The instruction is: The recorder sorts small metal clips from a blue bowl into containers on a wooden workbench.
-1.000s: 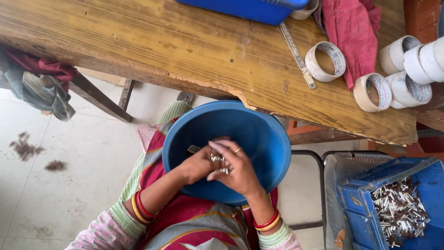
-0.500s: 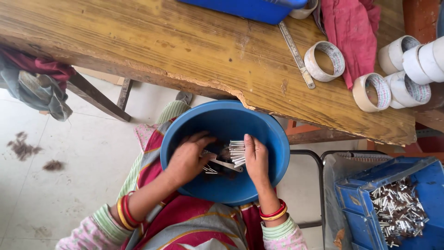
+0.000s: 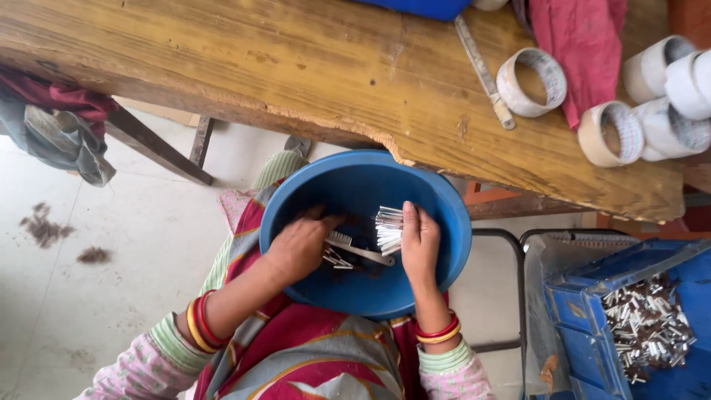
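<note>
Left edge of frame: bare floor with dark tufts [image 3: 44, 228] and a bundle of cloth [image 3: 63, 133] hanging off the bench's left end. Left hand [image 3: 300, 248] sits inside the blue basin [image 3: 444, 222] on the lap, near its left wall, fingers curled down over a loose scatter of thin metal pins [image 3: 337, 258] and a comb-like metal tool [image 3: 359, 250] on the basin floor; whether it actually pinches anything I can't tell, the knuckles hide the fingertips. Right hand [image 3: 420, 241] is just beside it, toward the basin's middle-right, palm and fingers loosely closed against an aligned bundle of pins [image 3: 387, 228], holding them squared up side by side. Handling call: the pins look light, stiff and slick, so single ones will likely slide and roll on the smooth plastic; a bundle should behave better if it's clamped across the middle of its length, with ends kept flush, not gripped at the tips where it could fan out. Dark fibre in the basin bottom looks soft and may snag. Basin itself is rigid and rests under the wooden bench's [image 3: 311, 67] front edge. On the bench's right end: a flat stick [image 3: 483, 70], tape rolls [image 3: 532, 81] and a red cloth [image 3: 578, 52]. Far right, low: a blue crate [image 3: 578, 311] heaped with more metal pieces [image 3: 648, 326], well apart from both hands.
</note>
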